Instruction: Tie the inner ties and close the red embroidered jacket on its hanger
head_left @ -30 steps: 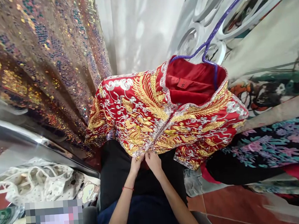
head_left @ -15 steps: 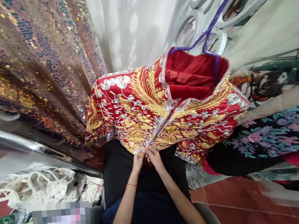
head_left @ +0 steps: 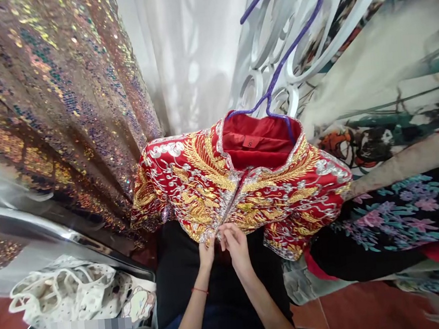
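A red jacket (head_left: 194, 181) with gold and silver embroidery hangs in front of me on a purple hanger (head_left: 283, 65). Its collar faces up and shows a red lining with a small size tag (head_left: 251, 141) marked S. My left hand (head_left: 206, 253) pinches the jacket's front edge low on the centre opening. Right beside it, my right hand (head_left: 234, 241) has thumb and fingers closed on the opposite edge, slightly higher. The fingertips nearly meet, and the small part between them is too hidden to make out.
A sequined curtain (head_left: 79, 94) hangs at the left, with a white curtain (head_left: 185, 51) behind the jacket. A white scrollwork chair back (head_left: 266, 76) carries the hanger. Black floral fabric (head_left: 396, 212) lies at the right. A spotted white cloth bag (head_left: 70, 290) rests at lower left.
My view has shifted, so the jacket and hanger sit lower and further left. My right hand has moved slightly up along the opening, its fingers more curled; my left keeps its pinch.
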`<state>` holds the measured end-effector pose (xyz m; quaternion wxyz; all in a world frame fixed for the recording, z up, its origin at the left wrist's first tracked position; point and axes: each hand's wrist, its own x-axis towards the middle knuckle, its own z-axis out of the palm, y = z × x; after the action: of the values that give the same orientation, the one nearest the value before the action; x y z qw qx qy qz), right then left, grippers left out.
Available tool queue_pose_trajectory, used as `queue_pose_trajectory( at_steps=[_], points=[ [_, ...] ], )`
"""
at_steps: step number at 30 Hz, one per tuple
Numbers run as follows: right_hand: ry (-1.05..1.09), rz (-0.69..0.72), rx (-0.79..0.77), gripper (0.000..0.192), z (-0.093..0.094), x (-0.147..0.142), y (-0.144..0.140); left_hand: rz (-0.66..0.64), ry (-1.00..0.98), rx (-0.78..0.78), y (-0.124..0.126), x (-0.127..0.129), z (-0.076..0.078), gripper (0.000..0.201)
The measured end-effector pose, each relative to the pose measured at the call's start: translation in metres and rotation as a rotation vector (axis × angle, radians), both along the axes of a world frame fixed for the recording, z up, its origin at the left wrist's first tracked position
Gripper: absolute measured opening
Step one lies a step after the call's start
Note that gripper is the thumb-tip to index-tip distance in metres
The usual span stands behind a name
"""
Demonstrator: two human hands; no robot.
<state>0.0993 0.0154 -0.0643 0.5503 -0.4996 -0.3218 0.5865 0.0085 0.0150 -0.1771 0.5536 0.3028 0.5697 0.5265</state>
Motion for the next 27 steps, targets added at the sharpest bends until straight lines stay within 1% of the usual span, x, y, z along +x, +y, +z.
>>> queue_pose_trajectory(
  at_steps=[3, 5, 7, 9, 11, 12, 13, 15, 16, 18, 20, 22, 24, 27],
  points=[
    [-0.019, 0.050, 0.051, 0.040, 0.029, 0.011, 0.001, -0.084, 0.133, -0.056, -0.002, -0.008, 0.009, 0.055],
    [-0.034, 0.079, 0.065, 0.040, 0.042, 0.018, 0.005, -0.174, 0.216, -0.099, -0.008, -0.018, 0.019, 0.055],
    [-0.043, 0.098, 0.069, 0.040, 0.049, 0.021, 0.007, -0.259, 0.298, -0.136, -0.017, -0.028, 0.036, 0.054],
    [-0.042, 0.109, 0.071, 0.039, 0.052, 0.021, 0.007, -0.304, 0.382, -0.135, -0.023, -0.034, 0.062, 0.051],
    [-0.034, 0.115, 0.078, 0.038, 0.052, 0.019, 0.005, -0.305, 0.486, -0.053, -0.022, -0.033, 0.095, 0.038],
    [-0.028, 0.113, 0.084, 0.038, 0.053, 0.018, 0.004, -0.320, 0.647, 0.096, -0.019, -0.030, 0.113, 0.029],
    [-0.022, 0.110, 0.091, 0.038, 0.053, 0.016, 0.002, -0.280, 0.804, 0.227, -0.014, -0.025, 0.129, 0.021],
    [-0.011, 0.103, 0.101, 0.039, 0.055, 0.014, 0.000, -0.238, 0.995, 0.386, -0.002, -0.015, 0.155, 0.012],
    [-0.006, 0.099, 0.100, 0.040, 0.058, 0.013, -0.001, -0.227, 1.049, 0.426, 0.003, -0.011, 0.163, 0.013],
    [0.000, 0.091, 0.099, 0.041, 0.066, 0.011, -0.003, -0.227, 1.083, 0.457, 0.010, -0.004, 0.170, 0.015],
    [0.004, 0.070, 0.122, 0.040, 0.082, 0.010, -0.005, -0.224, 1.057, 0.464, 0.011, 0.000, 0.168, 0.017],
    [0.000, 0.030, 0.172, 0.038, 0.104, 0.009, -0.007, -0.213, 1.001, 0.473, 0.009, 0.002, 0.164, 0.021],
    [-0.016, -0.026, 0.238, 0.032, 0.131, 0.008, -0.007, -0.210, 0.952, 0.477, 0.006, 0.003, 0.162, 0.023],
    [-0.064, -0.135, 0.343, 0.025, 0.170, 0.006, -0.001, -0.197, 0.930, 0.479, 0.002, 0.006, 0.162, 0.021]
  ],
)
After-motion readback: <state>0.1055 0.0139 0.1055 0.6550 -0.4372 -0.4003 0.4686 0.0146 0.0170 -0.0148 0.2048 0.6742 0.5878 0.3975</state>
